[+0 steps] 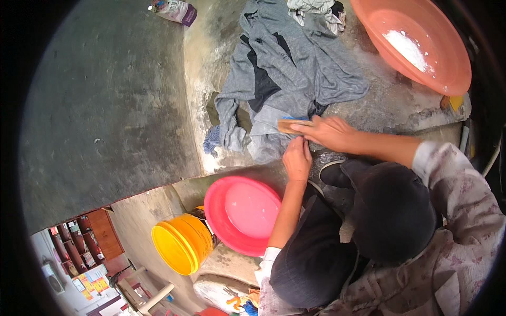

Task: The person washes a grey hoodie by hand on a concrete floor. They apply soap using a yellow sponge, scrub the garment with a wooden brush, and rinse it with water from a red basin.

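Observation:
A grey hooded garment [276, 75] with black panels lies spread and wrinkled on the concrete slab [399, 114]. My right hand [334, 133] grips a wooden scrubbing brush [285, 126], whose blue bristles show along the side away from me. The brush is over the garment's near part, where the cloth looks wet. Just below it, my left hand [297, 159] is closed on the garment's near edge, fingertips close to the brush. A striped blue cloth [212, 139] pokes out beside the garment's left end.
An orange basin [442, 47] with white powder or foam stands at upper right. A white cloth [314, 10] is bunched at the top, and a detergent bag [178, 12] lies upper left. The pink basin [216, 233] holds cloudy liquid beside a yellow lidded bucket [174, 247].

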